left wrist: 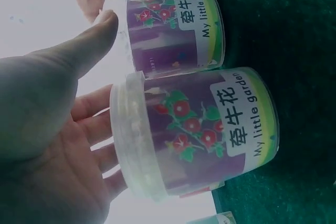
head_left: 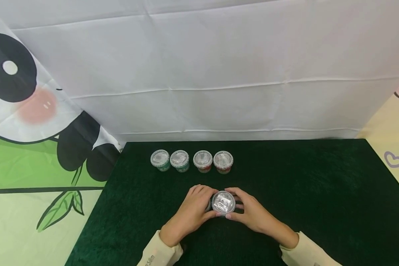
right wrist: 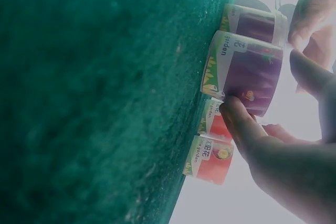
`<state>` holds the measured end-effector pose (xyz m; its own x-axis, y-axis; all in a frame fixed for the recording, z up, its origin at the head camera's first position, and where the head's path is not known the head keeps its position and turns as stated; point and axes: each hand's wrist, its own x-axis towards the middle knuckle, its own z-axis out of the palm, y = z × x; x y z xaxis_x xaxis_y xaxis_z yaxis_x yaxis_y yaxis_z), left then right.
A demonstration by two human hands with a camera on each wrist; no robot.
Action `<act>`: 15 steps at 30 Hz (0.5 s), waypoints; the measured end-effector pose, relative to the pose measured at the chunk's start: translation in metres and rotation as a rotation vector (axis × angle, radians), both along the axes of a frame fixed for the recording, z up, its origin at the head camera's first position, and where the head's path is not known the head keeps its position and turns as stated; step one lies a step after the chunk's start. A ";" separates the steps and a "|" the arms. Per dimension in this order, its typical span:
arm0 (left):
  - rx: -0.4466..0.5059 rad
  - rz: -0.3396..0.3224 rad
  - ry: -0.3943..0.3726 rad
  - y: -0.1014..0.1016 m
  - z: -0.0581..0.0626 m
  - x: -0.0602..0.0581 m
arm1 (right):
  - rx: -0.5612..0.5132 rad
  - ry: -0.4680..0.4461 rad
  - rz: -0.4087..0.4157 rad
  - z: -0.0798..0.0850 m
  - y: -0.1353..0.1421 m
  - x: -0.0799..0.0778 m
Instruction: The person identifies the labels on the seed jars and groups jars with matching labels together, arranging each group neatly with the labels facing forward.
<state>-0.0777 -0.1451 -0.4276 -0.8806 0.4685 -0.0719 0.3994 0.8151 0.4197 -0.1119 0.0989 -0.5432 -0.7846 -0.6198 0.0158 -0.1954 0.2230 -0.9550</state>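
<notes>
Two lidded plastic tubs with purple labels, red flowers and the words "My little garden" stand side by side between the hands. My left hand (head_left: 194, 207) is round the left tub (left wrist: 210, 129), mostly hidden under it in the head view; its thumb reaches across to the other tub's lid. My right hand (head_left: 249, 210) holds the right tub (head_left: 223, 202) between thumb and fingers. In the right wrist view, a right fingertip lies against that tub's side (right wrist: 247, 72).
Behind the hands, two tubs with green contents (head_left: 160, 159) and two with red contents (head_left: 203, 159) form a row on the dark green cloth (head_left: 302, 184). A white sheet (head_left: 219, 74) hangs behind the table, with a printed cartoon cloth (head_left: 36, 155) at left.
</notes>
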 end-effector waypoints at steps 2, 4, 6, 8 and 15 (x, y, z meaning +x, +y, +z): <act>0.001 -0.002 -0.007 0.000 0.000 0.000 | 0.004 -0.013 -0.003 0.005 0.000 0.002; 0.001 -0.004 -0.014 0.000 -0.001 0.000 | 0.024 -0.014 -0.005 0.029 -0.002 0.008; 0.003 -0.004 -0.018 -0.001 -0.001 0.000 | 0.054 -0.021 -0.015 0.054 -0.006 0.015; 0.016 -0.003 -0.019 -0.003 -0.002 0.001 | 0.084 -0.027 -0.026 0.080 -0.009 0.022; 0.105 0.020 -0.040 -0.009 -0.005 0.006 | 0.144 0.037 -0.078 0.083 -0.006 0.028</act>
